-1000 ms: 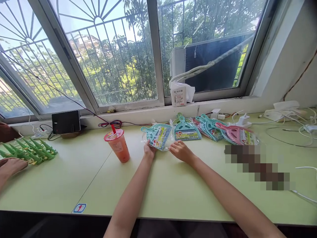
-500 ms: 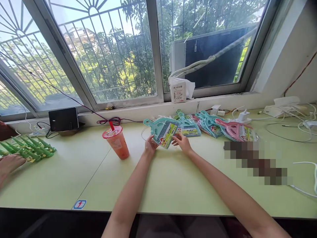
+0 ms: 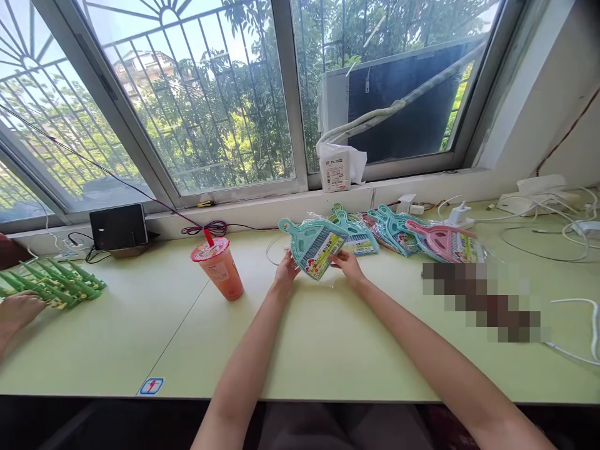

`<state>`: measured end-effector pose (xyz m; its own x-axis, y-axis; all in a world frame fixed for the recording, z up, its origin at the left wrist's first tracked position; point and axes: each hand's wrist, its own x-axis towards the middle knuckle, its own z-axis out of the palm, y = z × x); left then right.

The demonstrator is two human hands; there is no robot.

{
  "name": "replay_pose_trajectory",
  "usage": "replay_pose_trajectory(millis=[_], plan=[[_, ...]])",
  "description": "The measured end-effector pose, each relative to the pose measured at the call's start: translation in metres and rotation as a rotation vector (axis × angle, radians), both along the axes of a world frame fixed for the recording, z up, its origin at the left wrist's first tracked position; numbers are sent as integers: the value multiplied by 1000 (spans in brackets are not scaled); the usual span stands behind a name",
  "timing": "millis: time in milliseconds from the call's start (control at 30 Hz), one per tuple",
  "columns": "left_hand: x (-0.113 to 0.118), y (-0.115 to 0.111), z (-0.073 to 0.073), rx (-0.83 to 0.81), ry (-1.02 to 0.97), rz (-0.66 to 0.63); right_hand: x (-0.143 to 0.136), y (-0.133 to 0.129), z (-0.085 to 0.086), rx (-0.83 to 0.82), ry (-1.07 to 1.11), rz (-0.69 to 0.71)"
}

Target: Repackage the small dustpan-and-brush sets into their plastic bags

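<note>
- Currently, a teal mini dustpan-and-brush set [image 3: 312, 245] in clear wrap is held tilted above the table [image 3: 365, 350], its looped handle pointing up and to the left.
- Left hand [image 3: 285, 274]: closed on the set's lower left edge; fingers behind it are hidden.
- Right hand [image 3: 349, 265]: pinching the right edge beside the yellow printed label [image 3: 325, 253]; how firmly, cannot tell.
- Just behind the right hand lies another teal set [image 3: 360, 237]; farther right, more teal sets [image 3: 394, 228] and a pink set [image 3: 443, 240] overlap.
- Risk: the wrap looks slick and loose; if either grip rests on film alone, the set could slide or twist. Pulling hard at one edge might split the film.
- Risk: a rightward swing could knock the neighbouring packs, being so near.
- Left of the left forearm stands a cup of orange-red drink [image 3: 219, 275] with a red straw [image 3: 207, 236]; a wide elbow or sleeve could tip it, wetting the table.
- Far left, a co-worker's hand [image 3: 21, 310] touches green plastic pieces [image 3: 70, 284], well apart.
</note>
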<state>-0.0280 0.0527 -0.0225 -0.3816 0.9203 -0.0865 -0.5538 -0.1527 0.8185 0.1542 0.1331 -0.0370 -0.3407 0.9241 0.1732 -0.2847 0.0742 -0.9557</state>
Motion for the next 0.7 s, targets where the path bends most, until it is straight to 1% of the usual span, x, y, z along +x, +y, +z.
replay_pose_trajectory(millis=[67,200,300,400,500,600,700], plan=[[-2,1,1,20,-25,48,-2,-4,1,-12,17,35],[-8,0,2,71,-36,102,-7,-12,3,-54,58,78],[-10,-1,1,62,-47,165,-7,-12,4,-70,60,89],[-6,0,0,14,-34,146,-1,-5,5,-58,41,74],[0,3,-1,-22,53,112,9,4,7,-43,27,52],[2,5,-3,-53,172,174,18,10,10,-34,3,65],[-1,6,-2,-67,199,237,22,13,15,-37,-22,100]])
